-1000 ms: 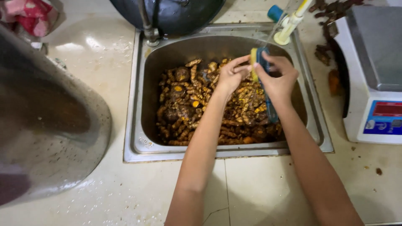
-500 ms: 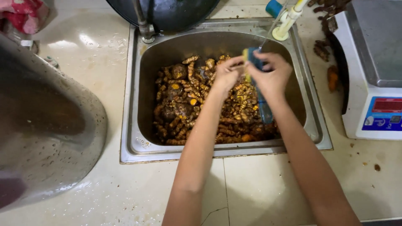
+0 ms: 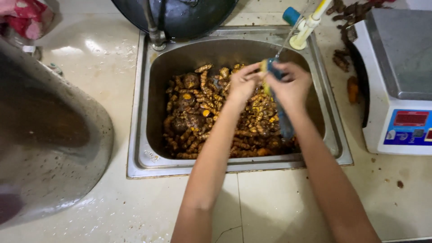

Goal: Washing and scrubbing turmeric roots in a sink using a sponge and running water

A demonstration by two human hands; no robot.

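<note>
Head view: left hand [image 3: 243,83] pinches a yellow-orange turmeric root [image 3: 263,67]; right hand [image 3: 292,85] grips a blue-handled brush [image 3: 282,114] against it. Both fingers closed, above the steel sink [image 3: 139,135] full of brown roots [image 3: 198,117].

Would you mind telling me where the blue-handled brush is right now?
In the head view, the blue-handled brush is in the right hand, over the right half of the sink of yellow-brown roots, just below the tap.
</note>
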